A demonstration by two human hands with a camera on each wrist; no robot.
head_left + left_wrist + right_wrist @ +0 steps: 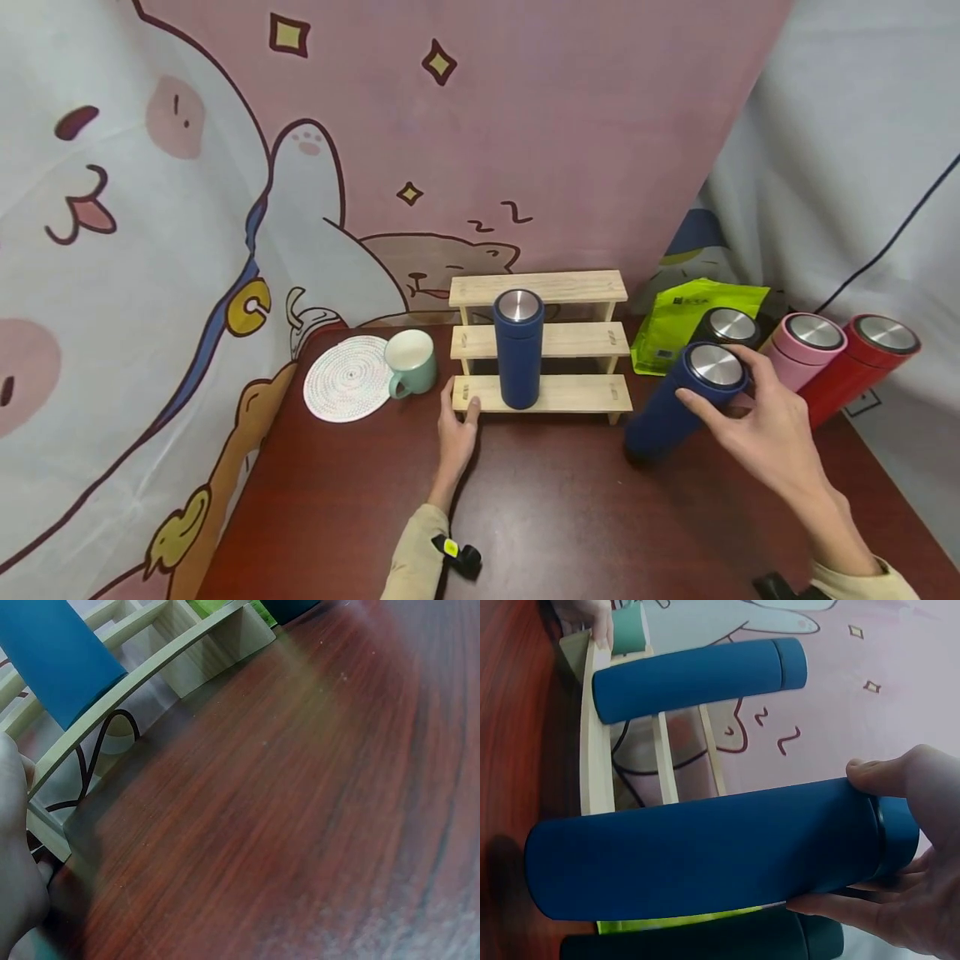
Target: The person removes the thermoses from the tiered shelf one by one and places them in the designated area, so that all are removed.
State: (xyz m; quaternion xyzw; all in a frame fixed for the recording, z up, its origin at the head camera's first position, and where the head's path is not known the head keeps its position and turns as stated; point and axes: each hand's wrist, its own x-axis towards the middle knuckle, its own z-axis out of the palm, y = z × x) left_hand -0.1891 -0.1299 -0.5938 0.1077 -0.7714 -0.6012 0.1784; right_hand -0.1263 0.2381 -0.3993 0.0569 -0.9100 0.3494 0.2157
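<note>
My right hand [772, 417] grips a blue vacuum flask [667, 412] near its steel-topped lid, thumb on one side and fingers on the other. In the right wrist view this flask [705, 859] spans the frame, its base close to the table; I cannot tell whether it touches. A second blue flask [519, 354] stands upright on the lowest step of a three-step wooden rack [573, 393]. My left hand [454, 437] holds the left end of that lowest step, and the left wrist view shows only part of this hand [16, 855] at the edge.
Black [726, 327], pink [806, 346] and red [862, 367] flasks stand at the right, near a lime-green pouch [693, 312]. Left of the rack are a green mug [412, 367] and a round woven mat [341, 387]. A printed cloth hangs behind the dark red table [555, 500].
</note>
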